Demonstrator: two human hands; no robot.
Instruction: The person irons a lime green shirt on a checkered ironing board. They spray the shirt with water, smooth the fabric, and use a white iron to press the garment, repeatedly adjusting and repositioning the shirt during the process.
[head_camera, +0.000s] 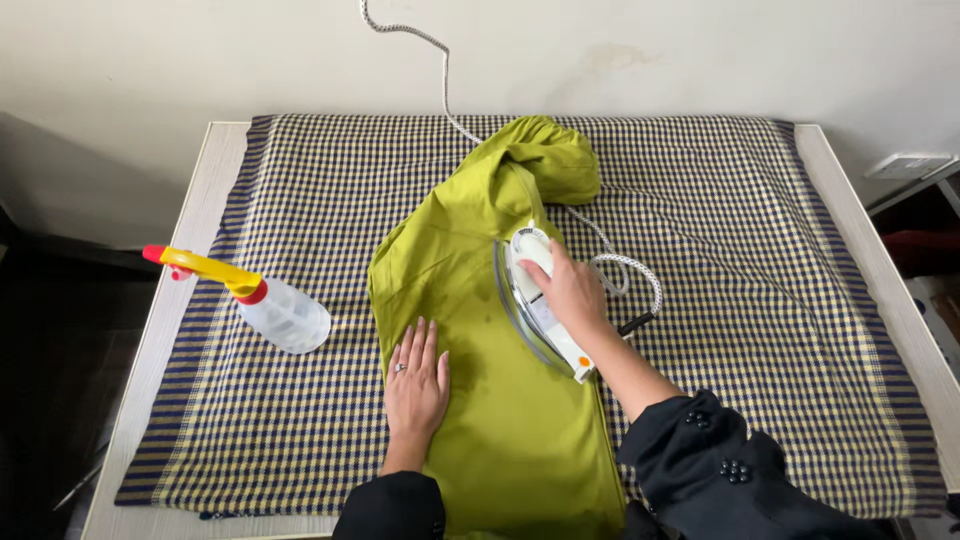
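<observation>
Hands at work on olive-green cloth (500, 400), spread lengthwise over checked blue-and-cream cover (750, 300) on pale table (190, 210). Left hand (415, 385) at seven o'clock, laid flat, fingers spread open, pressing the fabric's left edge, gripping nothing. Right hand (572, 292) near centre, closed round the handle of white iron (535, 305), soleplate down on the fabric. Braided cord (620, 265) looped just at three o'clock of the iron, then off toward twelve, up the wall. Clear spray bottle (280, 312) with yellow-and-red trigger lying at nine o'clock, well apart from the fabric. White rectangular plate (908, 165) at two o'clock.
</observation>
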